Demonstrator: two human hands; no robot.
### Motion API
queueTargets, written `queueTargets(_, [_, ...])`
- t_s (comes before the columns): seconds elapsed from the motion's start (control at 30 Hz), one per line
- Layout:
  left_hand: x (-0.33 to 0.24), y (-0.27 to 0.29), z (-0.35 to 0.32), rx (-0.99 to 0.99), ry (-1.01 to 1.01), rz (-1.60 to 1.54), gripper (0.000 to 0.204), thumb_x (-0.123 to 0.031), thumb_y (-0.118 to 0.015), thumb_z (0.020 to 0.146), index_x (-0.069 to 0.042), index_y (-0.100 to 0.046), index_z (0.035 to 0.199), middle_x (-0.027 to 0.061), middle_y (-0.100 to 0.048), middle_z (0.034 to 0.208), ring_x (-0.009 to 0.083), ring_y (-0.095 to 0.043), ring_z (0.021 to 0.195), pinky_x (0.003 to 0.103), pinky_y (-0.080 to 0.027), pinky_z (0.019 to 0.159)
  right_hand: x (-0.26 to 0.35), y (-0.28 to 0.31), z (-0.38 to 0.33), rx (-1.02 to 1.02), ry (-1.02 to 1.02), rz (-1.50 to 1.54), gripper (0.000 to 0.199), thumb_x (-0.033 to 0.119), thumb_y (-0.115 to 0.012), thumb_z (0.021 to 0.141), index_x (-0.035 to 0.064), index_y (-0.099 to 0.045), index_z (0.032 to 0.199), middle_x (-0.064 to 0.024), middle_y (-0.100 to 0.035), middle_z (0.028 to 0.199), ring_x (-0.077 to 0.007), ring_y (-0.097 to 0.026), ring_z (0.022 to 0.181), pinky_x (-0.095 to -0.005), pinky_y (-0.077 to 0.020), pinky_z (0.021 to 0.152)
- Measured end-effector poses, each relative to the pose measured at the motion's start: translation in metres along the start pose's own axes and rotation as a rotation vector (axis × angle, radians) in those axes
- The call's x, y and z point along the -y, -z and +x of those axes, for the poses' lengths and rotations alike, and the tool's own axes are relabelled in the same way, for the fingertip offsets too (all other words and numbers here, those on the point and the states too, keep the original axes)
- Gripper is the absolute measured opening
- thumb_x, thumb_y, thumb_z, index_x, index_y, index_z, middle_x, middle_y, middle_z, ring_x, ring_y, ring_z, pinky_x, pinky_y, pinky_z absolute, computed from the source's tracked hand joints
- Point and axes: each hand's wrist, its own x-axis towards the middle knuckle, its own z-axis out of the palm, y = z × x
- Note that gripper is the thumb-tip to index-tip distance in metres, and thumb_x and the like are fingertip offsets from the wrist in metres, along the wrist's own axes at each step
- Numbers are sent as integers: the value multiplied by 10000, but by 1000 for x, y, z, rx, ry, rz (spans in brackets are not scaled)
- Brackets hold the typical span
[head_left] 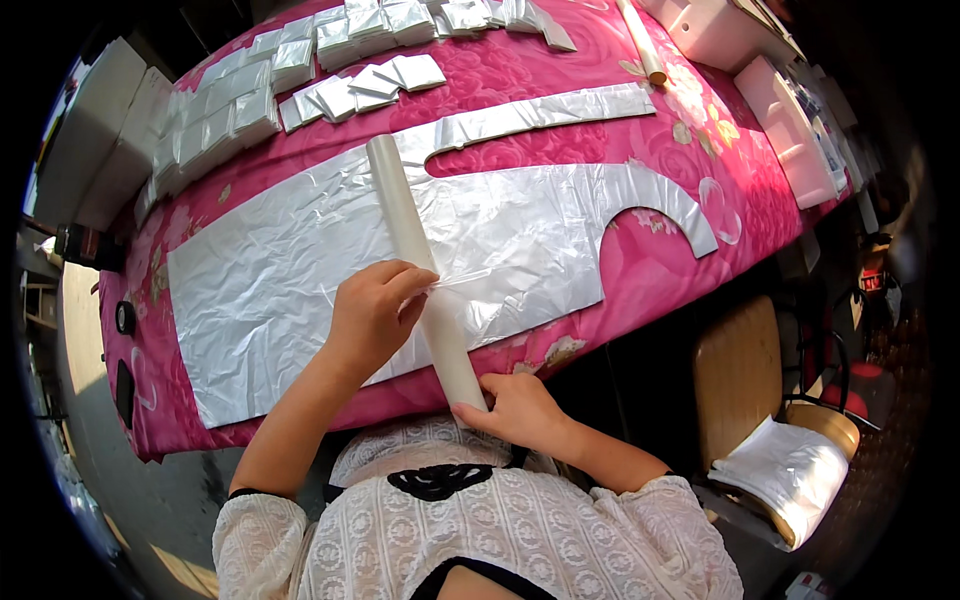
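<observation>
The right hand is wrapped around the near end of a smooth, cream-white, rod-like tube, while the left hand has its thumb and fingertips together at the tube's side, seemingly pinching a thin fold of film. The tube lies across a broad, silvery-white, crinkled plastic sheet, its near end reaching past the near edge of the pink floral-clothed table. The sheet is glossy and wrinkled, with two strips at its right end: one long and nearly straight, the other curved like a hook.

At the table's right edge, an open pink box holds whitish and bluish items too jumbled to tell; a second pink box sits beside it, near a slim pale roll. Flat silvery-white folded packets stand in stacks along the far edge and far left corner, with a looser fanned row before them. By the left edge are a dark cylindrical container, its contents hidden, a small black round object and a flat black rectangular object.
</observation>
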Motion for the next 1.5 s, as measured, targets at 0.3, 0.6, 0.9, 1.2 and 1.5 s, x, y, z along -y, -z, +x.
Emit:
queueTargets(0.3, [77, 109, -68, -44, -24, 167, 269, 131, -631, 635, -48, -637, 836, 77, -630, 831, 257, -626, 770, 354, -504, 782, -2, 3, 0, 41, -54, 50, 432, 404, -647, 745, -26, -635, 784, -147, -623, 651, -247, -618, 579, -332, -473, 555])
queueTargets(0.6, [125, 129, -146, -80, 183, 117, 238, 170, -575, 622, -26, -591, 756, 82, -621, 806, 234, -619, 759, 297, -489, 655, -2, -1, -8, 21, -96, 107, 427, 399, -654, 738, -19, -647, 826, -149, -612, 643, -263, -604, 571, -351, -465, 547])
queueTargets(0.9, [176, 131, -234, -325, 536, -200, 227, 61, -549, 773, 9, -563, 994, 69, -584, 932, 131, -558, 908, 246, -429, 858, 6, -6, -12, -35, -148, 179, 381, 342, -661, 744, -18, -645, 870, -157, -631, 687, -243, -612, 589, -333, -468, 564])
queueTargets(1.2, [147, 153, -228, -747, 706, 169, 283, 79, -464, 847, 12, -553, 1108, 100, -606, 1063, 178, -586, 994, 281, -456, 871, 9, -3, -12, -13, -160, 193, 369, 327, -659, 744, -18, -645, 874, -145, -622, 660, -218, -596, 560, -324, -463, 547])
queueTargets(1.5, [26, -35, -34, -46, 137, -9, 610, -78, -489, 814, 87, -259, 1355, 245, -229, 1437, 386, -209, 1345, 440, -198, 1095, -3, -6, -9, 16, -135, 192, 386, 343, -646, 757, -27, -646, 868, -147, -616, 640, -222, -594, 553, -327, -464, 544])
